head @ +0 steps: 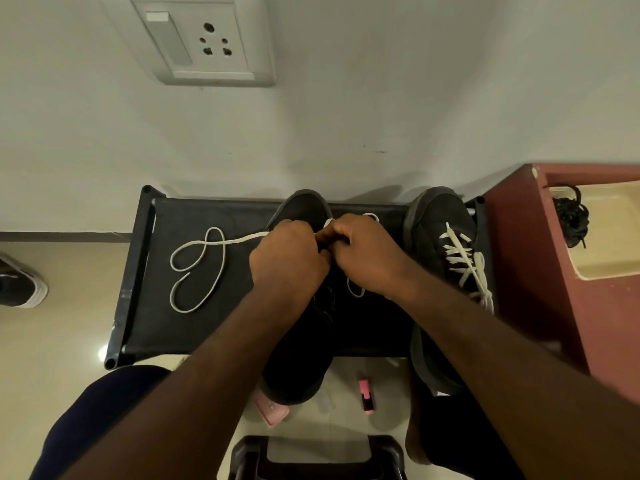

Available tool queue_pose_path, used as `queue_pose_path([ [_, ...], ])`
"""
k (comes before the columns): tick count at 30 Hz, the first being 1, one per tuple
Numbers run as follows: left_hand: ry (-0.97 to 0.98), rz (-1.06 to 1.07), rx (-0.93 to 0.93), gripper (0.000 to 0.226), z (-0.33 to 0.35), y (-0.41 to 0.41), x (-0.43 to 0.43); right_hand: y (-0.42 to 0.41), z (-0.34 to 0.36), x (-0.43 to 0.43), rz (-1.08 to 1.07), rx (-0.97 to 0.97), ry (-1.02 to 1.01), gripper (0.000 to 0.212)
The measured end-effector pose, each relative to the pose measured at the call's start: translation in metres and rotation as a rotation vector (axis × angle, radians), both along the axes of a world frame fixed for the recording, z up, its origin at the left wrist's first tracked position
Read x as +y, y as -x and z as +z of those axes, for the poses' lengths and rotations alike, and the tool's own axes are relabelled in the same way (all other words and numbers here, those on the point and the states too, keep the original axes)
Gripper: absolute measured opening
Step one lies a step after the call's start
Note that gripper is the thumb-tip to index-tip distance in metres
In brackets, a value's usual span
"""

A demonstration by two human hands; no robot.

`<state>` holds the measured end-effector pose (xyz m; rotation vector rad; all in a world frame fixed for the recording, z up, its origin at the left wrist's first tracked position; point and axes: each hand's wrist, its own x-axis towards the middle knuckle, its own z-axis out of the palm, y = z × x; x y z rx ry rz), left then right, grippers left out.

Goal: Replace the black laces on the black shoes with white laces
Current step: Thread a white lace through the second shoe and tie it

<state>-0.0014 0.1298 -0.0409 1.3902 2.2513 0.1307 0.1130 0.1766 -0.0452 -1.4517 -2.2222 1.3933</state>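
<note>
Two hands meet knuckle to knuckle over the middle black shoe [304, 206], which stands toe toward the wall on a black worktop [194, 330]. The left hand [287, 258] and the right hand [367, 251] both have their fingers curled in, pinching the white lace [197, 268] where it reaches the shoe's upper. What the fingertips do beneath is hidden.

From the left hand, the lace runs off toward 9 o'clock and lies slack on the worktop in two loose loops. A short white loop shows at 6 o'clock from the right hand, just beside the wrist, and another peeks out at 12 o'clock from it.

At 3 o'clock from the hands, the second black shoe [440, 216] stands near the worktop's edge, already threaded with white lacing [464, 258] in crossed rows. Further toward 3 o'clock a red-brown cabinet [526, 271] holds a cream tray [609, 258], and the black laces [571, 216] lie bundled at its far corner.

The worktop stands against a pale wall [381, 98] with a socket plate [207, 43] at 11 o'clock. The beige floor [69, 334] carries a dark shoe with a white sole [20, 285] at 9 o'clock. A pink marker [366, 396] lies at 6 o'clock.
</note>
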Motion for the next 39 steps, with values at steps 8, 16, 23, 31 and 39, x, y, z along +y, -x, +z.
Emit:
queue_pose_path([
  [8,0.014,0.058,-0.116,0.017,0.001,0.003,0.001,-0.005,-0.005,0.005,0.062,0.028,-0.048,0.039],
  [16,0.020,-0.038,-0.044,0.014,0.003,0.003,0.002,0.000,-0.006,0.000,0.086,-0.028,-0.136,0.034],
  [23,-0.001,-0.016,-0.059,0.014,0.006,0.003,-0.002,0.001,-0.006,0.000,0.080,-0.020,-0.187,0.034],
  [31,0.017,-0.101,-0.135,0.024,0.005,0.015,0.000,-0.004,-0.008,0.000,0.096,0.010,-0.129,0.032],
  [39,-0.276,0.327,-1.056,0.024,0.066,0.046,-0.020,-0.005,-0.009,-0.004,0.062,0.059,-0.118,0.014],
])
